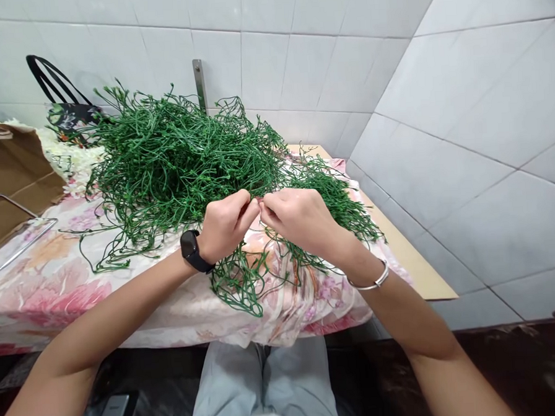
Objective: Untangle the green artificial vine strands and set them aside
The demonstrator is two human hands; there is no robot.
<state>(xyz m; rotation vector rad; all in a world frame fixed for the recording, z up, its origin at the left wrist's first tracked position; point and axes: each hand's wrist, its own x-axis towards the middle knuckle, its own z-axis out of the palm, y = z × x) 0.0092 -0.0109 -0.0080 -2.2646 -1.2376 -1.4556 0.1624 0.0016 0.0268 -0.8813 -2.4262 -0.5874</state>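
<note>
- Green plastic-looking stems, main heap (172,151): lying in a big tangle on the worktop (415,269), L & ctr, behind the hands; prob. sitting back there so stems are staying w/in reach w/o crowding the forearms.
- Green stems, smaller bunch (337,195): fanning out R of main heap, just past R hand; poss. being kept as a separate lot, reason not certain.
- Loose stems (242,284): trailing below the hands toward front edge; can't tell if any are joining what's in the fingers.
- L hand (226,220), w/ blk watch (193,249): fingers curling in, thumb & forefinger pressing together.
- R hand (299,219), w/ bracelet (374,280): mirroring L, fingertips pinching together, meeting L's tips; prob. so both are working one small spot.
- Grip, both: tips together; item betw. them mostly hiding, can't tell what they're clamping on.
- Floral cloth (54,297): covering most of worktop, rumpling near front; prob. protecting the surface.
- Cardboard box (17,166), wht flowers (74,159), bag w/ blk handles (75,116): all sitting far L, likely leaving room for the stems.
</note>
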